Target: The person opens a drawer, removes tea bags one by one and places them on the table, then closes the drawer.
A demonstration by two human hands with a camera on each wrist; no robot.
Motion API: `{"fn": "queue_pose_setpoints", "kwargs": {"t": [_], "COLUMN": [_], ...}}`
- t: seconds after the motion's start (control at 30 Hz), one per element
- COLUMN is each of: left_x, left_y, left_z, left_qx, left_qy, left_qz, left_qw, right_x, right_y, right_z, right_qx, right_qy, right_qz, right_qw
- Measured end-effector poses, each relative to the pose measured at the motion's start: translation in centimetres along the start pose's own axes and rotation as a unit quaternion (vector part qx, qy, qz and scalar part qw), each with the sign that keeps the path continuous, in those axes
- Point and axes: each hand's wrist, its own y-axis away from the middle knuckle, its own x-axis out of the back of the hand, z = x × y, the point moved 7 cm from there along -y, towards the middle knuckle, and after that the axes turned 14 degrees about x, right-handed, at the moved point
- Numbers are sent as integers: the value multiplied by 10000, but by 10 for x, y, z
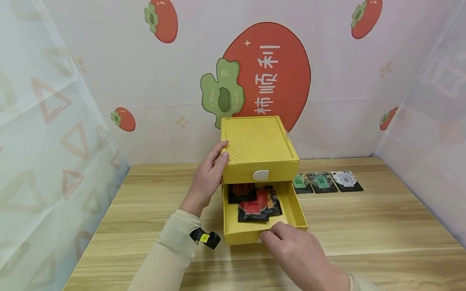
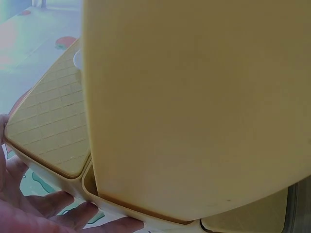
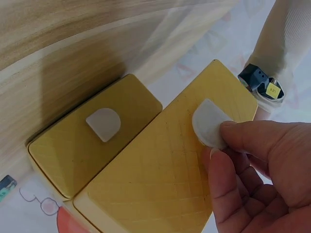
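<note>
A yellow two-drawer box [image 1: 258,140] stands on the table, its upper drawer closed and its lower drawer [image 1: 294,203] pulled out. My left hand [image 1: 207,179] rests against the box's left side near the top front edge; in the left wrist view its extended fingers [image 2: 80,213] lie along that side. Thumb and fingers of my right hand [image 3: 257,165] pinch the white pull tab [image 3: 209,124] on the lower drawer's front. Inside the drawer lie dark packets, one with a red label [image 1: 255,205], one with an orange label [image 1: 274,200], another [image 1: 241,193] partly under the box.
Three flat packets lie in a row right of the box, with a green label [image 1: 302,182], a darker green label [image 1: 322,181] and a white label [image 1: 347,180]. A patterned backdrop [image 1: 156,88] stands behind the wooden table [image 1: 377,234].
</note>
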Motion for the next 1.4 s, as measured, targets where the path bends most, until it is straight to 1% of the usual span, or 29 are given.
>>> {"fn": "queue_pose_setpoints", "kwargs": {"t": [0.1, 0.2, 0.47, 0.53, 0.7, 0.77, 0.97, 1.2, 1.4], "left_x": [0, 0, -1, -1, -1, -1, -1, -2, -2], "left_y": [0, 0, 0, 0, 1, 2, 2, 1, 1], "left_z": [1, 1, 0, 0, 1, 1, 2, 1, 1], "left_qx": [-13, -13, -13, -18, -68, -81, -70, -45, -41], "left_qy": [21, -2, -49, -30, -28, -44, -62, -24, 0], "left_qz": [-14, -9, -13, -32, -45, -33, -26, -23, -14], "left_qw": [10000, 10000, 10000, 10000, 10000, 10000, 10000, 10000, 10000], "right_x": [2, 3, 3, 3, 5, 5, 4, 4, 3], "right_y": [2, 4, 6, 7, 9, 10, 10, 12, 14], "right_z": [-4, -6, -8, -9, -12, -13, -14, -15, -16], "right_qx": [150, 203, 68, 93, 275, 290, 168, 156, 23], "right_qy": [93, 134, 34, 32, 147, 137, -64, -176, -510], "right_qz": [143, 197, -43, -4, 269, 282, 55, -50, -365], "right_qw": [9997, 9995, 10000, 10000, 9992, 9991, 9998, 9997, 9980]}}
